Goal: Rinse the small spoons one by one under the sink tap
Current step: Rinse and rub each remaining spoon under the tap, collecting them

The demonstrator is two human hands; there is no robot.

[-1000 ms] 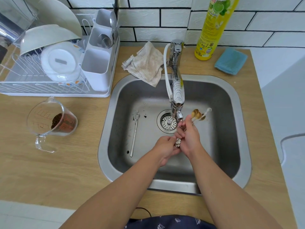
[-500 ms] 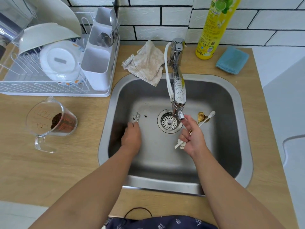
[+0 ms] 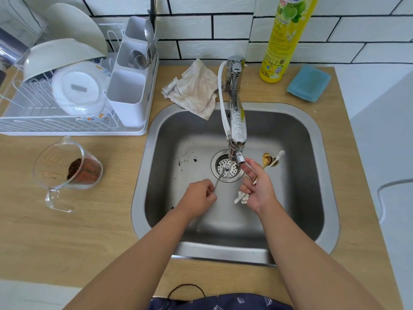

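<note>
1. Now the left hand point(image 3: 199, 199) is pinching the handle of a thin silver spoon point(image 3: 220, 177) between curled fingers, holding its bowl over the drain strainer point(image 3: 232, 173), right below the tap spout point(image 3: 238, 156).
2. Half a second ago that hand was reaching to the left part of the sink floor, where the spoon was lying; it has since lifted the spoon and carried it to the middle, so this spoon's rinse appears to be starting.
3. Whether water is running is hard to tell; a faint pale streak is showing at the strainer.
4. Meanwhile the right hand point(image 3: 259, 191) is gripping a bunch of small spoons point(image 3: 271, 161), gold and white, just right of the spout, their bowls pointing toward the far right of the sink point(image 3: 312, 135); it has barely moved.
5. Dark specks point(image 3: 186, 162) are lying on the sink floor left of the strainer.
6. Beyond the sink's left rim, a measuring jug point(image 3: 67, 171) is sitting on the wooden counter point(image 3: 67, 231), with the dish rack point(image 3: 55, 121) behind it.
</note>
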